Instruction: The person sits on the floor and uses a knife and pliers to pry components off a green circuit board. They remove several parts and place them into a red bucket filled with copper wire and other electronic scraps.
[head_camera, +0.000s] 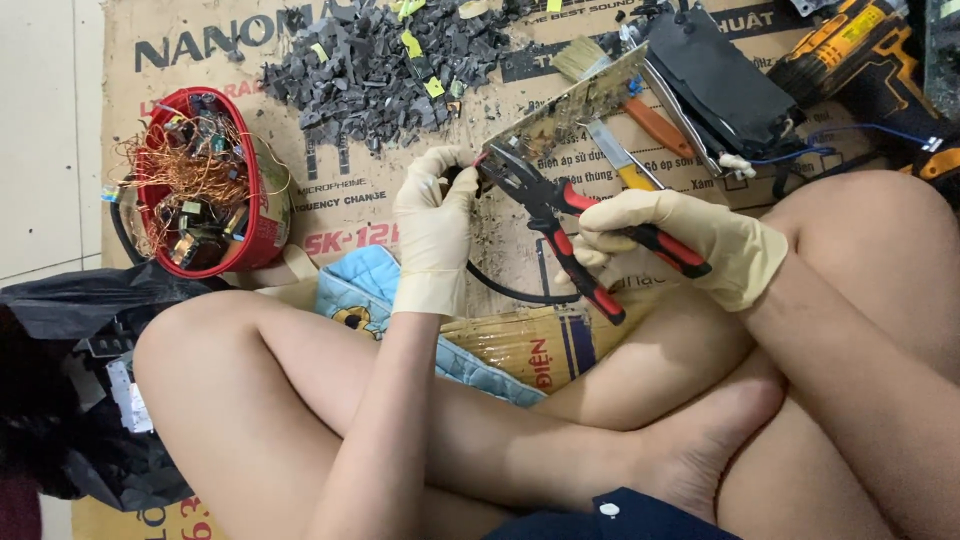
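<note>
Crossed bare legs (480, 440) fill the bottom of the view, my foot tucked under the right knee. Above them, both hands in cream rubber gloves. Right hand (690, 245) is closed around the red-and-black handles of the pliers (575, 235), squeezing them, and the dark head sits at the lower end of the circuit board (570, 110). Left hand (432, 225) is closed on that same end of the board, fingers curled round the edge right beside the plier head, so the two hands nearly meet. Board runs up and to the right at a slant, off the floor, over the cardboard.

A black cable (505, 290) loops under my hands. Below that, a blue patterned cloth (375, 290) lies w/ a yellow-and-blue carton (530, 345) next to it on flattened cardboard (200, 50).

Further out, left: red bowl (262, 235) stuffed w/ copper wire and small parts. Top centre: pile of dark grey chips (370, 70), a few yellow bits mixed in. Behind the board: paintbrush (580, 58), an orange-handled tool (655, 125), a yellow-handled one (625, 165) beside it. Top right: black box-like unit (720, 85) w/ blue wires, then a yellow-and-black cordless drill (860, 55). Far left: black plastic bag (70, 380) by my left knee, on pale floor tiles (45, 130).
</note>
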